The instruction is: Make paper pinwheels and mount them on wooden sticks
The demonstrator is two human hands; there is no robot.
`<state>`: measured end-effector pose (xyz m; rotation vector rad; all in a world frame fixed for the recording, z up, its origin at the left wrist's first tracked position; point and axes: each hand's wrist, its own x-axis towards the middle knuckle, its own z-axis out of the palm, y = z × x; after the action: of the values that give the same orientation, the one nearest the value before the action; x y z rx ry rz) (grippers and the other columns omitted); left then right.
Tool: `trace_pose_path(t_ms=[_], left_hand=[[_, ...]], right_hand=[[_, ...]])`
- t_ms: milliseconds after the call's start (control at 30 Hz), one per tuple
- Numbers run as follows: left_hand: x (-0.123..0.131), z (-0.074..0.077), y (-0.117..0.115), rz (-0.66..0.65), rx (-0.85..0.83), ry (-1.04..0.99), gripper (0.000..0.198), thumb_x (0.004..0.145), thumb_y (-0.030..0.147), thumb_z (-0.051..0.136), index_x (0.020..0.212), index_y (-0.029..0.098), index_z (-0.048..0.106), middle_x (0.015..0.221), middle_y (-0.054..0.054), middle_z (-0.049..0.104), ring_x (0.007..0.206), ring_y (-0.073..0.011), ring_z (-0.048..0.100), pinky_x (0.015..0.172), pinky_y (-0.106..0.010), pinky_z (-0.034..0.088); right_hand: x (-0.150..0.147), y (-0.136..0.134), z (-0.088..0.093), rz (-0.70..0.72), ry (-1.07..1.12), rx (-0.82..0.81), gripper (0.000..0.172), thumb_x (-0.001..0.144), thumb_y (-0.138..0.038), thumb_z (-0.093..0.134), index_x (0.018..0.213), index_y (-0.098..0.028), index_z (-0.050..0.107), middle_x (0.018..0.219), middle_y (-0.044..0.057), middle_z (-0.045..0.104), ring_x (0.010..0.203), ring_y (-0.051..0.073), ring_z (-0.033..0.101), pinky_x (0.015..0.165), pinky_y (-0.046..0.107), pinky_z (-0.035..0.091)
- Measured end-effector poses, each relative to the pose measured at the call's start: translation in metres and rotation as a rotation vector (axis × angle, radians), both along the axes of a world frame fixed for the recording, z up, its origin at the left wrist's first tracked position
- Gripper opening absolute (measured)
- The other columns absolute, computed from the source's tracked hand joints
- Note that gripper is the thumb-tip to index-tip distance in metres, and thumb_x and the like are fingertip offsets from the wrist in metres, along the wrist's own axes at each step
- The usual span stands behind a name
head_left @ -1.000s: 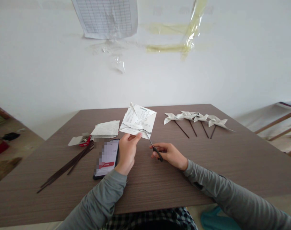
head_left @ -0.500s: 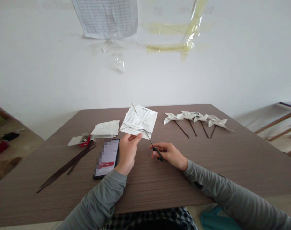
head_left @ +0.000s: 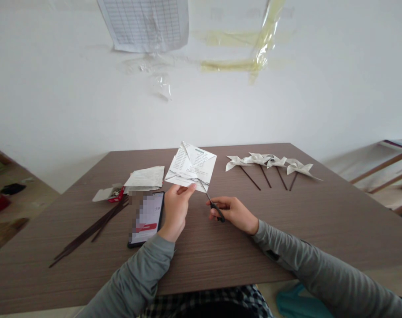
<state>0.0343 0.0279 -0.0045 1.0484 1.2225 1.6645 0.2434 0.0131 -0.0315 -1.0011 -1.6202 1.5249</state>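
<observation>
Pinched by its near edge in my left hand (head_left: 178, 207) is a square of printed paper (head_left: 191, 165), raised above the table. Diagonal creases and slits run from its corners toward the middle. My right hand (head_left: 235, 213) grips a pair of scissors (head_left: 217, 212) by the black handles. The scissor blades meet the paper at its near right corner, along the diagonal. How far the blades are spread I cannot make out. Just left of my left wrist a phone (head_left: 147, 221) lies with its screen lit.
Several paper pinwheels (head_left: 298, 167) on brown sticks lie at the back right of the table (head_left: 253, 256). On the left are a stack of paper (head_left: 144, 177), an opened small red box (head_left: 116, 194) of tiny pieces, and a bundle of brown sticks (head_left: 84, 234).
Almost nothing differs. The whole view has shifted very slightly; both hands, the paper and the scissors keep the same positions relative to each other.
</observation>
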Motion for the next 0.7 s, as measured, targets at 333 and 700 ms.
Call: trace_pose_path(t_ms=[333,700], left_hand=[[-0.0005,-0.0022,0.0002,0.000,0.004,-0.003,0.044,0.064,0.047,0.103,0.094,0.018,0.087,0.107,-0.014,0.094,0.110,-0.0383,0.088,0.103,-0.050,0.068],[-0.0009,-0.0044,0.0013,-0.009,-0.008,0.013,0.047,0.064,0.051,0.104,0.093,0.018,0.087,0.104,-0.014,0.094,0.107,-0.0384,0.088,0.101,-0.050,0.068]], right_hand=[[-0.0002,0.0014,-0.0025,-0.007,0.006,-0.004,0.075,0.083,-0.073,0.098,0.128,-0.014,0.084,0.091,0.009,0.087,0.076,0.020,0.068,0.076,0.036,0.058],[-0.0006,0.0017,-0.0059,-0.018,0.007,0.012,0.077,0.084,-0.072,0.097,0.132,-0.012,0.085,0.093,0.012,0.088,0.076,0.020,0.069,0.075,0.036,0.058]])
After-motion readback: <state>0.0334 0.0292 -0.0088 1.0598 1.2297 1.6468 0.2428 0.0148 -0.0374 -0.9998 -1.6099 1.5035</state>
